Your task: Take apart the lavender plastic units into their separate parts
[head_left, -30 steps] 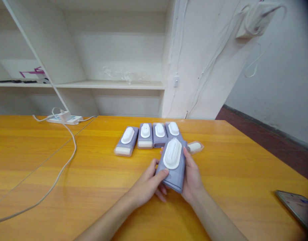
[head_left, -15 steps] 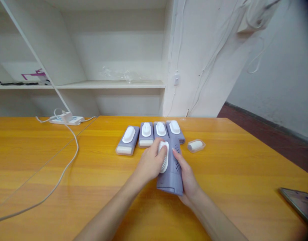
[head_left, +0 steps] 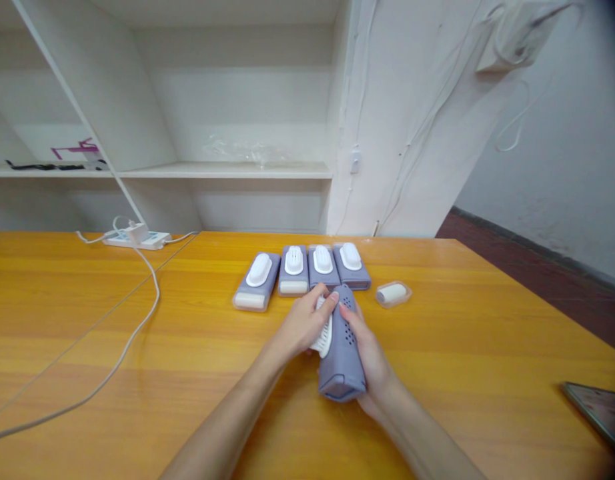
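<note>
My right hand (head_left: 370,350) is wrapped around a purple-grey lint roller body (head_left: 341,363) with rows of small holes, held tilted above the table. On its left side is a white ridged brush piece (head_left: 325,339). My left hand (head_left: 305,323) has its fingers and thumb closed on that brush piece, which sits against the body. Just beyond my hands, several similar purple-grey lint rollers lie in a row, among them the leftmost one (head_left: 268,280), with a white brush piece (head_left: 259,269) on top. To their right lies a white roll in a clear cover (head_left: 392,293).
A phone (head_left: 600,410) lies at the right on the wooden table (head_left: 462,333). At the back left is a white power strip (head_left: 140,239), its cable (head_left: 147,313) running across the table. White shelves (head_left: 227,171) stand behind, with crumpled clear plastic (head_left: 252,152).
The held lint roller has turned, so its holed side and lower end face me more and the brush piece points left. Both hands keep hold. The view has shifted slightly.
</note>
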